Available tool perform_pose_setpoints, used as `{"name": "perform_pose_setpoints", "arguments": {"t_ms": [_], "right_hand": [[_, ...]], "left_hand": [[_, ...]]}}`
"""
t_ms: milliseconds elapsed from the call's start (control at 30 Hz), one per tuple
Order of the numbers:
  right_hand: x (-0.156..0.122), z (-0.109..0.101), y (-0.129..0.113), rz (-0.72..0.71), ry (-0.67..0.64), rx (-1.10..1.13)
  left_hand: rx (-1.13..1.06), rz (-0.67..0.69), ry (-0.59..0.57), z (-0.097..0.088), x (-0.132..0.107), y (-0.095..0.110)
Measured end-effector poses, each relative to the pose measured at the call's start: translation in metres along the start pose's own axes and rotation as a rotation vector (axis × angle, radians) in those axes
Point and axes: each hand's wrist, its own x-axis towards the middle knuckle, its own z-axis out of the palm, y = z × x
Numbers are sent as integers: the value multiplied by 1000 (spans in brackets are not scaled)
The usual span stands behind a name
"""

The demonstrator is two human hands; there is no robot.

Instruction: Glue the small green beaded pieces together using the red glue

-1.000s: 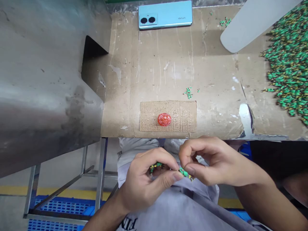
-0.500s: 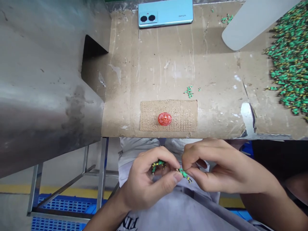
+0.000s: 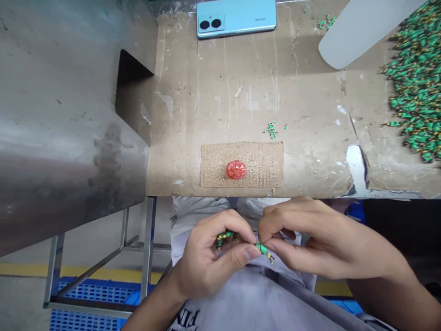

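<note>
Cardboard-covered surface (image 3: 310, 101) up front, pretty scuffed, and the action is just off its near edge, above the person's lap. That's where a little green piece (image 3: 263, 250) with yellow and dark tips is, right at the fingertips of both hands. Left hand (image 3: 213, 264) has it pinched between thumb and forefinger, with some green-and-yellow pieces (image 3: 223, 238) tucked inside the curled fingers. Right hand (image 3: 310, 243) has thumb and forefinger pressed together right at the same little piece, though I can't tell what exactly is between them. Next out, on the surface near the edge, a shiny red oval thing (image 3: 236, 170) sits on a rectangular scrap of bumpy cardboard (image 3: 268, 165). Just beyond that is a small scatter of green bits (image 3: 271, 130). Way over on the right there's a big green heap (image 3: 418, 92), with a whitish rounded object (image 3: 358, 34) poking in beside it, no clue what. Light blue phone (image 3: 237, 18) lies camera-side up at the far edge. Big metal housing (image 3: 62, 115) fills the left, with metal legs (image 3: 148, 243) and blue perforated plastic (image 3: 99, 292) down below.
</note>
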Motion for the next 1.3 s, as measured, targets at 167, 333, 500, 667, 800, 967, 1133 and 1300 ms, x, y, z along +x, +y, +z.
{"name": "perform_pose_setpoints", "arguments": {"t_ms": [167,333,500,667,800,967,1133,1300], "right_hand": [[0,-1,-1,2,-9,9],[-6,1,-3,94,20,86],[-13,15,-5,101,146,-13],[-13,27,-4,-2,224,-90],[-13,28,2,-130,271,-235],[-16,29,9,-226,288,-438],[-18,33,13,-266,326,-543],[-19,32,10,-261,300,-585]], "left_hand": [[11,42,-16,0,1,1],[56,143,20,1,3,2],[147,302,50,2,2,-4],[135,269,84,4,-1,-3],[148,101,110,6,-3,5],[293,83,132,8,-4,11],[369,117,169,10,-5,11],[369,95,202,10,-4,11]]}}
